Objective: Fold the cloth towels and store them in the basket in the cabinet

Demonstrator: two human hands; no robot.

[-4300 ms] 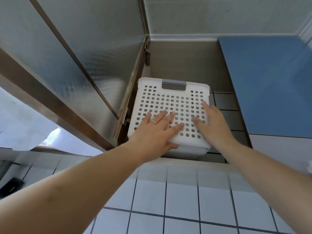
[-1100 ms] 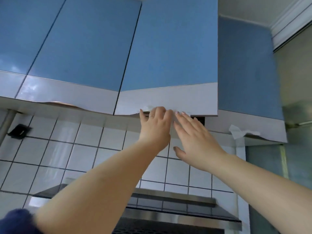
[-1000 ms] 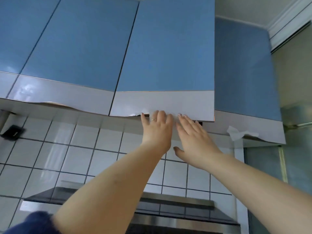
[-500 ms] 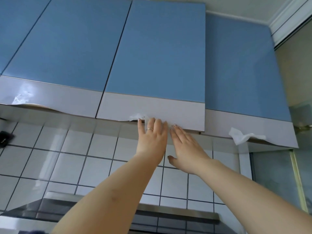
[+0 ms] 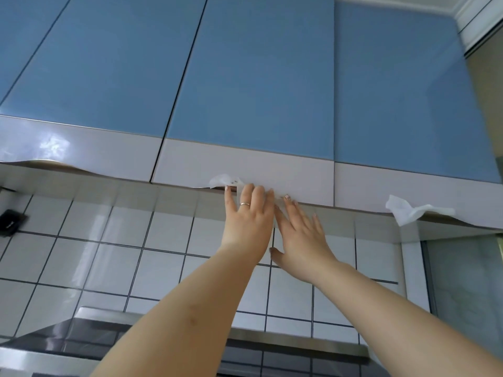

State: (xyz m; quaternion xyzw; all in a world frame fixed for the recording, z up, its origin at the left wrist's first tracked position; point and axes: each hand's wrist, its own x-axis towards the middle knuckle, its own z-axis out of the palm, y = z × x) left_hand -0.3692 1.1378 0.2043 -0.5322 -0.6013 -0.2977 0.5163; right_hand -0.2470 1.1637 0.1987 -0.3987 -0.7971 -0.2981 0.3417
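Overhead, a run of blue wall cabinets with pale grey lower bands fills the view, and the middle cabinet door (image 5: 250, 110) sits flush with its neighbours, so nothing inside it can be seen; the basket and the cloth towels are out of sight, and where they lie cannot be told from this angle. Both of the person's arms reach up to the bottom edge of that door. The left hand (image 5: 249, 221), a ring on one finger, has its fingers straight and close together, their tips at the underside of the door's grey band, gripping nothing. The right hand (image 5: 299, 235) lies just beside it, almost touching, fingers straight and slightly spread, the painted nails at the same lower edge, thumb hanging loose below; it too holds nothing. A crumpled scrap of white paper (image 5: 223, 181) pokes out from under the door just left of the left hand's fingertips, and a second white scrap (image 5: 408, 212) hangs from the bottom edge of the right-hand cabinet (image 5: 394, 91), well apart from the hands. White wall tiles (image 5: 114, 257) with dark grout run beneath the cabinets, and the steel top of a range hood (image 5: 109, 322) shows at the lower edge.
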